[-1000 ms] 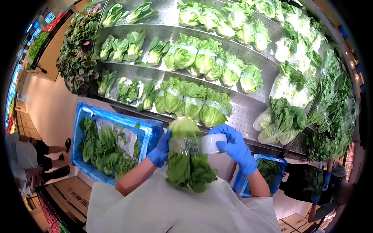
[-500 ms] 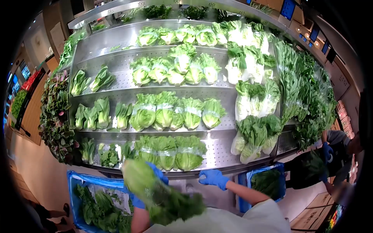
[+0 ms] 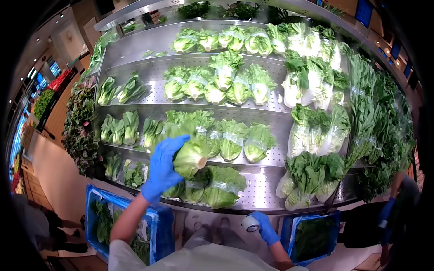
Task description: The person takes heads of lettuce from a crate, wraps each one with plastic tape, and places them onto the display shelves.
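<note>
My left hand (image 3: pixel 162 169), in a blue glove, is wrapped round a lettuce head (image 3: pixel 191 158), its cut stem end turned toward me. The lettuce is raised in front of the third shelf and hides part of the lettuces behind it. Low in the view, my right hand (image 3: pixel 266 228), also gloved in blue, grips a tape roll (image 3: pixel 250 223) just below the shelf's front edge. Banded lettuces (image 3: pixel 221 187) stand on the lowest shelf, right of and below the held one.
A blue-lined crate (image 3: pixel 165 235) of greens stands at lower left, another crate (image 3: pixel 335 235) at lower right. Napa cabbages (image 3: pixel 312 174) and leafy bundles fill the rack's right side. A person (image 3: pixel 400 203) is at far right, another (image 3: pixel 40 221) at far left.
The lettuce has gone from my chest up to the shelves in my left hand, its stem end now toward me. My right hand has lowered with the tape roll. The view has tilted up.
</note>
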A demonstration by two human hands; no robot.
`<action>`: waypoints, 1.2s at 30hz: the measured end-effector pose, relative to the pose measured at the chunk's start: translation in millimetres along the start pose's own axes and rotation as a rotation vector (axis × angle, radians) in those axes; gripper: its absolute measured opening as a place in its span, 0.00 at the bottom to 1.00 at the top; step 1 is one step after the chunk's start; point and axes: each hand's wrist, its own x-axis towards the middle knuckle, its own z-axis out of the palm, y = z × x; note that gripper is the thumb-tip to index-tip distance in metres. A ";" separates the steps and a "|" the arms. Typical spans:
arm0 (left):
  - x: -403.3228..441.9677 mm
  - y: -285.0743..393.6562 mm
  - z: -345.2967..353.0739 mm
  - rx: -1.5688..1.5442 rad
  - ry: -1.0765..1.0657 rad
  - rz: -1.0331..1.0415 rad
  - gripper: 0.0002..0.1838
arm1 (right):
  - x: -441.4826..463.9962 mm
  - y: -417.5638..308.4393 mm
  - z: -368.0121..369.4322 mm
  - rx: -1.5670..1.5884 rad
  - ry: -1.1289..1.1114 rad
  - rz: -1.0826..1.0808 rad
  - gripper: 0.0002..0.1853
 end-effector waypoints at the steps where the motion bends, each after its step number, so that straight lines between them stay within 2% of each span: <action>1: 19.7 -12.6 -8.1 0.151 -0.019 0.191 0.33 | 1.0 -1.9 1.9 -0.001 -0.012 0.005 0.12; 3: 57.3 -46.5 -15.6 0.471 -0.159 0.488 0.29 | 5.1 -8.3 9.9 0.010 0.100 0.084 0.11; 4: 77.1 -64.3 -14.6 0.511 -0.163 0.582 0.28 | 11.0 -7.3 11.0 0.006 0.091 0.084 0.11; 5: 96.0 -83.0 -11.5 0.548 -0.170 0.677 0.27 | 16.7 -3.8 12.4 -0.187 0.044 -0.099 0.10; 7: 134.3 -115.8 -0.2 0.496 -0.136 0.790 0.27 | 25.3 -0.5 15.3 -0.376 -0.001 -0.284 0.10; 9: 166.3 -144.4 17.2 0.538 -0.180 0.797 0.26 | 34.5 -6.0 20.8 -0.101 0.015 -0.154 0.13; 13: 218.7 -204.5 60.0 0.486 -0.230 0.830 0.32 | 37.2 -42.2 43.5 -0.295 0.127 -0.215 0.12; 15: 240.0 -225.3 76.5 0.433 -0.239 0.818 0.33 | 44.1 -31.1 42.7 0.122 0.270 -0.015 0.12; 17: 252.0 -244.0 88.2 0.359 -0.299 0.801 0.35 | 52.6 -24.3 40.3 0.013 0.325 -0.048 0.12; 19: 255.7 -261.4 103.6 0.563 -0.293 0.827 0.41 | 58.4 -23.6 40.1 -0.460 0.322 -0.090 0.11; 20: 257.3 -265.6 107.5 0.548 -0.296 0.824 0.41 | 58.6 -31.3 48.0 -0.463 0.328 -0.076 0.11; 22: 259.5 -267.7 105.7 0.504 -0.472 0.757 0.43 | 58.0 -51.5 67.6 0.227 0.386 0.005 0.12; 23: 262.7 -267.6 104.7 0.495 -0.475 0.746 0.43 | 61.3 -49.5 68.2 0.217 0.388 0.016 0.12; 25: 262.7 -259.1 100.1 0.492 -0.557 0.875 0.43 | 69.3 -34.9 64.8 0.292 0.363 0.098 0.14; 26: 261.7 -244.5 86.5 0.508 -0.562 0.825 0.43 | 73.1 -31.5 66.3 0.387 0.405 0.127 0.15; 28: 259.1 -244.7 69.2 0.490 -0.402 0.829 0.43 | 72.8 -43.2 77.1 0.403 0.367 0.119 0.16; 29: 251.8 -238.9 52.8 0.509 -0.336 0.808 0.41 | 74.4 -50.0 80.6 0.435 0.333 0.093 0.16; 31: 220.4 -228.0 18.6 0.501 -0.096 0.768 0.29 | 76.5 -56.6 85.7 0.259 0.318 0.077 0.15; 32: 188.8 -216.9 -1.7 0.426 -0.073 0.615 0.26 | 75.3 -58.4 88.1 0.188 0.238 0.044 0.12; 33: 149.5 -201.6 -21.6 0.362 -0.041 0.459 0.22 | 75.4 -58.4 89.8 0.155 0.196 0.103 0.12; 35: 69.9 -170.5 -66.6 0.379 0.001 0.249 0.18 | 72.7 -60.7 96.8 0.062 0.114 -0.021 0.09; 36: 21.9 -163.9 -80.7 0.332 0.035 0.128 0.16 | 72.0 -55.6 101.1 0.044 0.053 0.029 0.09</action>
